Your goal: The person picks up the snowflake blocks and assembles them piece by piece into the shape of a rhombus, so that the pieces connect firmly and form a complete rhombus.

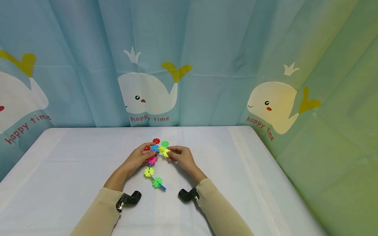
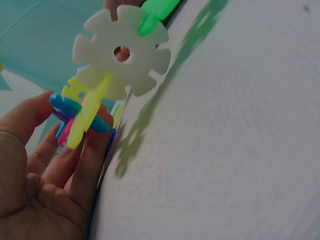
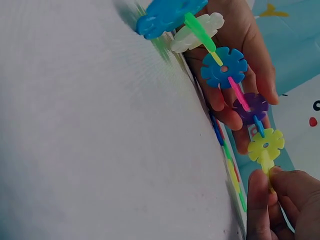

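Note:
A chain of notched plastic snowflake discs, slotted into one another, hangs between my hands and down toward me. My left hand (image 1: 137, 160) pinches the chain by a blue disc (image 1: 155, 148) between thumb and fingers. Below that hand come a pink disc (image 1: 152, 160), a yellow disc (image 1: 149, 171), a white disc (image 2: 121, 52) mostly edge-on from above, a green disc (image 1: 157, 182) and a blue end disc (image 1: 162, 187). A purple disc (image 3: 251, 108) sits near the left fingers. My right hand (image 1: 183, 158) pinches a yellow disc (image 1: 166, 152), joined to another yellow disc (image 3: 266, 145).
Behind the hands, a red disc (image 1: 156, 141) and a green disc (image 1: 165, 143) show on the white table (image 1: 236, 183). Another red disc (image 1: 147, 148) peeks out by the left fingers. A curtain (image 1: 212, 98) with printed whales rises along the table's far edge and right side.

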`<state>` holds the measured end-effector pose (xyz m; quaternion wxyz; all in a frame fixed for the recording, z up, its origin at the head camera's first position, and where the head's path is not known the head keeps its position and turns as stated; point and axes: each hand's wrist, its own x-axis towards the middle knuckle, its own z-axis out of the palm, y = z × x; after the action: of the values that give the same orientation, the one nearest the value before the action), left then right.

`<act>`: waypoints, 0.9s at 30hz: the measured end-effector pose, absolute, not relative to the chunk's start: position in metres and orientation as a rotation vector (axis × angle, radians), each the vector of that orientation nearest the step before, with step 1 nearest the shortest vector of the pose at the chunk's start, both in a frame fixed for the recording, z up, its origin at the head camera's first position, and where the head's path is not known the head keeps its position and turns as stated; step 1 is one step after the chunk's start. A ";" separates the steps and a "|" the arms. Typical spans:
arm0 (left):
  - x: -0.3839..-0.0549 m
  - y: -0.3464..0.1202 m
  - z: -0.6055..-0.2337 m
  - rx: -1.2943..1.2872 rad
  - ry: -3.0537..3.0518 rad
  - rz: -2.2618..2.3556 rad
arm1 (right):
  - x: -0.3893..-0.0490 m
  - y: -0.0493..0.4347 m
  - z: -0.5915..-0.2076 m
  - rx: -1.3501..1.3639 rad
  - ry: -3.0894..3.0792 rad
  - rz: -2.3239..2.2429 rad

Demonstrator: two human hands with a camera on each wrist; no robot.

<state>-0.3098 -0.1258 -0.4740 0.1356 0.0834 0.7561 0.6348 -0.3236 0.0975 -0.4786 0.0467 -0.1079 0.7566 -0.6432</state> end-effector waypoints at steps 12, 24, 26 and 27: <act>-0.311 -0.124 -0.476 0.132 2.147 1.878 | -0.306 0.096 -0.453 -0.392 2.321 -1.949; -0.309 -0.123 -0.476 0.158 2.164 1.900 | -0.303 0.093 -0.449 -0.360 2.334 -1.956; -0.309 -0.124 -0.475 0.163 2.151 1.911 | -0.304 0.093 -0.449 -0.340 2.317 -1.961; -0.309 -0.124 -0.476 0.167 2.144 1.916 | -0.304 0.093 -0.449 -0.332 2.310 -1.963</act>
<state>-0.3091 -0.1241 -0.4756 0.1305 0.0575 0.7380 0.6595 -0.3041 0.0929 -0.4490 0.0460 -0.1089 0.7567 -0.6430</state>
